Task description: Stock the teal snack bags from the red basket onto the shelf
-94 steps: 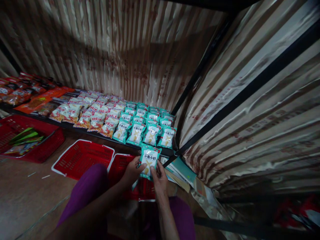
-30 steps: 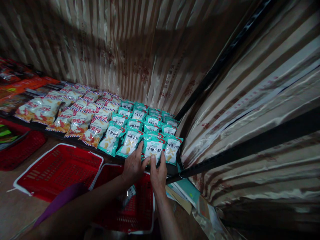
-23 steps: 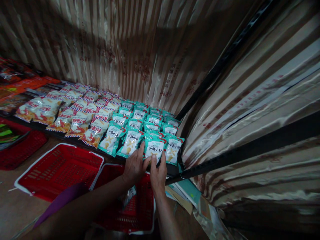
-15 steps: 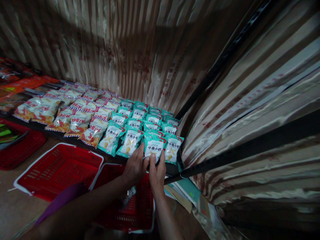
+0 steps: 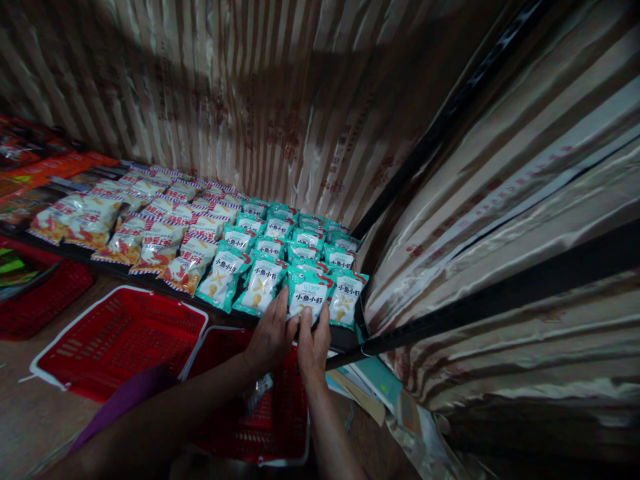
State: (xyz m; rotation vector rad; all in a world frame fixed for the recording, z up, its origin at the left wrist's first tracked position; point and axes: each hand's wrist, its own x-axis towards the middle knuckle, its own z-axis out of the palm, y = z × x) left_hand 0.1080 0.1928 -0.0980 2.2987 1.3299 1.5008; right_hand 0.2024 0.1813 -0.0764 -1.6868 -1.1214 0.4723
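Two bare hands hold one teal snack bag (image 5: 309, 293) between them, the left hand (image 5: 270, 337) along its left edge and the right hand (image 5: 314, 343) along its right, a thumb on the lower front. Grip is narrow, about the width of the bag; whether the shelf bears any of its weight cannot be told.

The bag lies directly ahead of the fingertips, long axis running away from the person, bottom end toward the hands, printed face up. Neither hand is nearer; both touch it. Its place is third from the left in a front row of four, between a left-hand neighbour (image 5: 261, 285) and a right-hand neighbour (image 5: 347, 297).

Further left on the black shelf (image 5: 345, 339) stand white-and-orange bags (image 5: 161, 241) in rows. Below the forearms is a red basket (image 5: 283, 437) containing a small packet (image 5: 259, 390) (label not legible). A second red basket (image 5: 125, 333) sits beside it. A dark pole (image 5: 500, 293) slants off right, with striped sheeting (image 5: 250, 87) behind everything.
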